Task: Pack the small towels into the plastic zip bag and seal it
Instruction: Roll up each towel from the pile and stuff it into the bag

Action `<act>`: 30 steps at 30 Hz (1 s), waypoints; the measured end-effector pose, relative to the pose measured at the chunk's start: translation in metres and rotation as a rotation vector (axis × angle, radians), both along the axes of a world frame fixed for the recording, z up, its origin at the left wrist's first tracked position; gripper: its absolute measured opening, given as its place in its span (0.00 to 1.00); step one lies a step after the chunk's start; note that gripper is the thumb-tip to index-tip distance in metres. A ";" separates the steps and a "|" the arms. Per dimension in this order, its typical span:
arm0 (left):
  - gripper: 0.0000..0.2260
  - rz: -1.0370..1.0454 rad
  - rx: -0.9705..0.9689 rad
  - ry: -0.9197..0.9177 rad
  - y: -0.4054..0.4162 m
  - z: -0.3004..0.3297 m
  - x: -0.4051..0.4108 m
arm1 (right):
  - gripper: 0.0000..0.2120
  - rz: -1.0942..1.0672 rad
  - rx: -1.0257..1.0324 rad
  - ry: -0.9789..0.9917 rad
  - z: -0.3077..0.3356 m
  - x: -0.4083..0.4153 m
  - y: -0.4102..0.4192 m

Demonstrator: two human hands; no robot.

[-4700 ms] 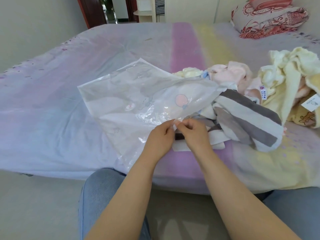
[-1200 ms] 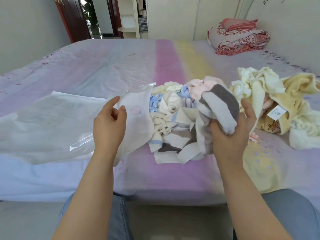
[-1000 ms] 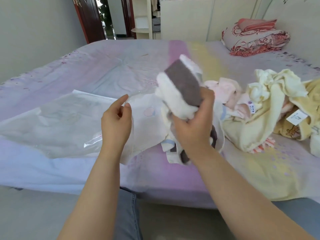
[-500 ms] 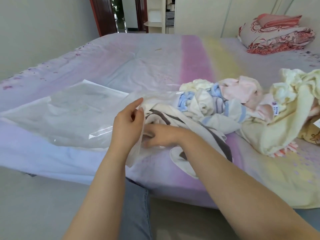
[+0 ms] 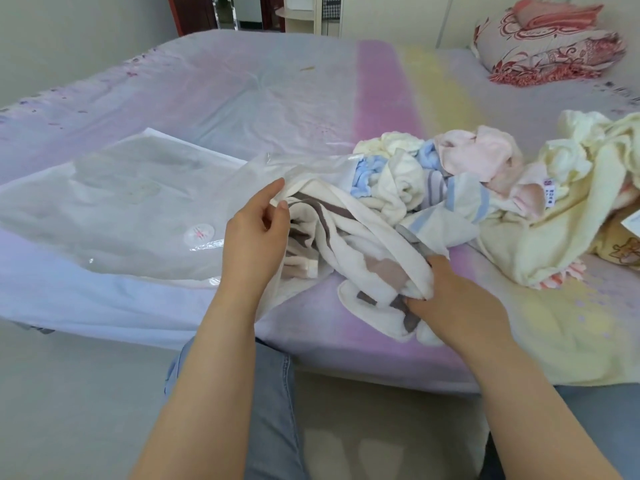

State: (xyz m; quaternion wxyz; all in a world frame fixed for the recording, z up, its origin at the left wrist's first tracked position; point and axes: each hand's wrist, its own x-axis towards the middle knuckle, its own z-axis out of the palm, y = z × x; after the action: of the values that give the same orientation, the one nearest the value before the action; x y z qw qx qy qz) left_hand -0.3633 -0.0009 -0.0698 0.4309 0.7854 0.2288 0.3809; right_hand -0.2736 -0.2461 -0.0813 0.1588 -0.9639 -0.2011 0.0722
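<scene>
The left hand (image 5: pixel 254 237) is pinching the upper lip of the clear plastic zip bag (image 5: pixel 114 192) between thumb and fingertips, lifting the mouth open. The bag is lying flat on the bed (image 5: pixel 242 98) near its front edge, stretching away toward the left edge, its mouth facing right. A round white valve-like patch (image 5: pixel 198 233) is showing on the bag just left of the left wrist.

The right hand (image 5: pixel 450 299) is gripping a bunched end of the white towel with grey-brown stripes (image 5: pixel 360 244), fingers curled into the cloth so that the fingertips are hidden. That towel is reaching from the right hand up and leftward, its far end sitting inside the bag's mouth under the raised lip, the rest draping on the pink band of the bedsheet close to the front edge.

Just behind it, a heap of small towels (image 5: pixel 426 174) in white, blue and pink is resting toward the middle of the bed, touching the striped one. A pale yellow towel (image 5: pixel 554 209) with a white tag is lying to the right of the heap, running toward the right edge. A folded red-and-white floral quilt (image 5: pixel 550 46) is sitting at the far right corner.
</scene>
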 end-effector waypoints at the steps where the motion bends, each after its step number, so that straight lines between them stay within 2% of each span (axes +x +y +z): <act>1: 0.16 -0.012 0.014 0.013 -0.002 0.001 -0.002 | 0.23 0.013 0.023 -0.060 0.009 -0.002 0.002; 4: 0.17 -0.064 0.055 0.050 -0.005 0.003 -0.007 | 0.23 0.066 0.154 -0.194 0.043 -0.012 0.012; 6: 0.18 -0.086 0.049 0.070 -0.005 0.003 -0.010 | 0.24 0.099 0.259 -0.185 0.064 -0.013 0.018; 11: 0.16 -0.133 -0.055 -0.009 -0.009 0.007 -0.017 | 0.21 0.111 0.905 -0.116 0.066 -0.011 0.075; 12: 0.16 -0.138 -0.068 -0.031 -0.011 0.008 -0.017 | 0.21 0.143 0.965 -0.088 0.058 -0.014 0.091; 13: 0.16 -0.137 -0.071 -0.047 -0.012 0.009 -0.016 | 0.22 0.208 0.929 -0.006 0.046 -0.016 0.104; 14: 0.16 -0.130 -0.066 -0.057 -0.013 0.011 -0.017 | 0.24 0.307 0.803 0.137 0.035 -0.018 0.113; 16: 0.17 -0.107 -0.042 -0.063 -0.011 0.012 -0.019 | 0.32 0.539 0.413 0.403 0.008 -0.016 0.120; 17: 0.17 -0.097 -0.031 -0.062 -0.008 0.011 -0.021 | 0.34 0.617 0.312 0.414 -0.003 -0.014 0.117; 18: 0.17 -0.090 -0.024 -0.056 -0.005 0.011 -0.023 | 0.34 0.624 0.331 0.334 -0.009 -0.013 0.112; 20: 0.16 -0.085 -0.022 -0.043 0.000 0.009 -0.027 | 0.33 0.451 0.580 0.017 -0.014 -0.015 0.102; 22: 0.16 -0.090 -0.026 -0.033 0.002 0.009 -0.028 | 0.40 0.280 0.592 -0.171 -0.017 -0.015 0.091; 24: 0.16 -0.104 -0.014 -0.009 0.000 0.009 -0.027 | 0.48 0.218 0.386 -0.085 -0.022 -0.007 0.084; 25: 0.16 -0.115 0.000 0.005 -0.001 0.010 -0.026 | 0.49 0.219 0.281 -0.016 -0.026 -0.003 0.083; 27: 0.16 -0.136 0.042 0.027 -0.005 0.011 -0.025 | 0.43 0.264 0.226 0.021 -0.031 0.001 0.088; 30: 0.17 -0.148 0.091 0.043 -0.009 0.012 -0.026 | 0.18 0.419 0.222 -0.059 -0.033 -0.008 0.108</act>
State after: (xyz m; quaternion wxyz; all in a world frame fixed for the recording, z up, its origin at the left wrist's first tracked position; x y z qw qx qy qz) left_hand -0.3897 -0.0100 -0.0581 0.4165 0.8271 0.1618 0.3410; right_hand -0.2811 -0.1385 -0.1147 0.2393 -0.8795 -0.4079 0.0528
